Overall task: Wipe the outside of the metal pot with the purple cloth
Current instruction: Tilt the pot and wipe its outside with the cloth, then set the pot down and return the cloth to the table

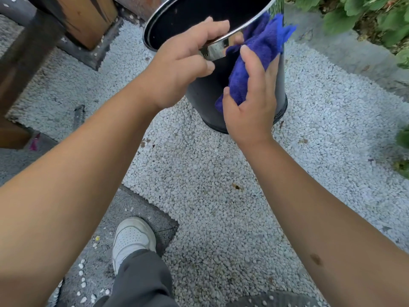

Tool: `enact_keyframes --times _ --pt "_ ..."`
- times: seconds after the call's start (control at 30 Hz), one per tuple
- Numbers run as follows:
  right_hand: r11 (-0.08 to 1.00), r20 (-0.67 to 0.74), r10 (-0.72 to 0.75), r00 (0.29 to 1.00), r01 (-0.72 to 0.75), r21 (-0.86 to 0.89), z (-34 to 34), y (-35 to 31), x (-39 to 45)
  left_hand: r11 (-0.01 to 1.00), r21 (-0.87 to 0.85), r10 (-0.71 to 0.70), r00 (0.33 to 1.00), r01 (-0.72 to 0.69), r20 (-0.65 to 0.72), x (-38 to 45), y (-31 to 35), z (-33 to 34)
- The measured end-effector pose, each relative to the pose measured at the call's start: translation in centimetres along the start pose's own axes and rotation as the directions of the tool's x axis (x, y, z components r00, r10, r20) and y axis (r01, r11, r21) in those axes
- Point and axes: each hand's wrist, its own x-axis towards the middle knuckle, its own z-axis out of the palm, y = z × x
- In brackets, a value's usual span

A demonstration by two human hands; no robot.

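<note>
A tall shiny metal pot (pixel 202 94) with a dark inside stands tilted toward me on white gravel, at the top middle of the head view. My left hand (pixel 183 63) grips its near rim and handle plate, thumb outside and fingers over the edge. My right hand (pixel 252 96) presses a bunched purple cloth (pixel 259 52) flat against the pot's outer wall on the right side. The cloth runs from the rim down to mid-height. The pot's far side is out of frame.
White gravel (pixel 221 196) covers the ground around the pot. A wooden post (pixel 86 18) and dark wooden beams stand at the upper left. Green plants (pixel 365 16) fill the upper right. My white shoe (pixel 132 238) rests on a grey paving slab at the bottom.
</note>
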Motion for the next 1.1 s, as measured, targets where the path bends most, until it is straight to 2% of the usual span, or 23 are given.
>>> enact_keyframes --times 0.13,0.2,0.27,0.33,0.4,0.43,0.5,0.57,0.6,0.63,0.67,0.7,0.73,0.8,0.87,0.9,0.93,0.97,1.0,1.03,1.1 --pt "0.956 0.102 -0.237 0.966 0.250 -0.151 0.1 0.9 -0.2 0.996 -0.086 0.025 0.999 -0.027 -0.027 0.2 -0.1 0.0" --pt "0.887 0.234 -0.354 0.905 0.405 -0.222 0.4 1.9 -0.7 0.993 -0.118 0.020 0.998 -0.026 -0.051 0.2 -0.1 -0.1" --pt "0.845 0.361 -0.398 0.843 0.490 -0.215 1.0 2.4 -2.0 0.993 -0.112 0.015 0.998 -0.023 -0.068 0.1 0.0 -0.1" --pt "0.902 0.485 -0.308 0.819 0.414 -0.124 1.4 2.6 -4.2 0.991 -0.136 0.010 0.998 -0.019 -0.064 -0.1 0.1 0.3" --pt "0.972 0.580 -0.110 0.807 0.208 -0.106 1.1 2.9 -6.2 0.986 -0.168 0.021 0.999 -0.025 -0.026 -0.6 0.1 1.0" --pt "0.982 0.638 -0.006 0.770 0.125 -0.142 0.7 3.1 -6.7 0.985 -0.169 0.027 1.000 -0.026 0.005 -0.9 0.2 1.6" --pt "0.964 0.794 0.132 0.594 0.108 -0.242 -0.4 4.0 -6.5 0.990 -0.143 0.026 0.996 -0.013 0.085 -1.5 0.3 2.9" --pt "0.937 0.927 0.197 0.319 0.218 -0.274 -2.2 4.8 -5.2 0.998 -0.061 0.032 0.985 -0.022 0.167 -2.0 0.4 4.2" --pt "0.914 0.956 0.237 0.173 0.295 -0.280 -3.4 5.2 -4.4 0.998 0.012 0.051 0.981 -0.054 0.186 -2.2 0.4 4.7" --pt "0.879 0.955 0.291 0.059 0.377 -0.291 -4.6 5.5 -3.7 0.994 0.067 0.072 0.979 -0.087 0.193 -2.3 0.3 5.0" --pt "0.840 0.936 0.353 -0.006 0.444 -0.313 -6.1 5.8 -3.0 0.991 0.082 0.085 0.980 -0.101 0.177 -2.3 0.3 5.0" --pt "0.807 0.913 0.408 -0.024 0.478 -0.348 -7.7 6.1 -2.2 0.994 0.055 0.084 0.987 -0.093 0.139 -2.3 0.4 4.7" --pt "0.790 0.895 0.446 0.001 0.469 -0.394 -9.3 6.5 -1.4 0.996 0.023 0.084 0.995 -0.086 0.059 -2.3 0.4 4.2" --pt "0.791 0.862 0.489 0.134 0.348 -0.503 -12.4 7.3 0.6 0.997 0.054 0.064 0.968 -0.052 -0.243 -1.7 0.0 2.4" --pt "0.814 0.783 0.530 0.325 0.064 -0.577 -15.0 7.6 2.7 0.990 0.096 -0.035 0.834 0.104 -0.551 -0.3 -0.8 0.0" --pt "0.813 0.713 0.568 0.411 -0.149 -0.563 -15.9 7.5 3.6 0.973 0.068 -0.128 0.763 0.219 -0.634 0.4 -1.1 -1.1" --pt "0.792 0.643 0.611 0.463 -0.362 -0.492 -16.6 7.2 4.3 0.945 0.012 -0.244 0.728 0.326 -0.641 1.1 -1.3 -2.1" --pt "0.748 0.599 0.650 0.468 -0.529 -0.399 -17.1 6.8 4.8 0.906 -0.035 -0.362 0.728 0.423 -0.582 1.8 -1.5 -2.8" --pt "0.697 0.596 0.671 0.442 -0.651 -0.301 -17.1 6.4 5.2 0.859 -0.043 -0.463 0.739 0.510 -0.489 2.3 -1.7 -3.3" --pt "0.646 0.611 0.677 0.411 -0.729 -0.226 -16.8 5.9 5.7 0.818 -0.025 -0.534 0.744 0.575 -0.402 2.7 -1.8 -3.5" --pt "0.608 0.646 0.659 0.384 -0.778 -0.159 -15.7 5.1 6.6 0.783 0.032 -0.586 0.754 0.621 -0.296 3.1 -1.7 -3.1"
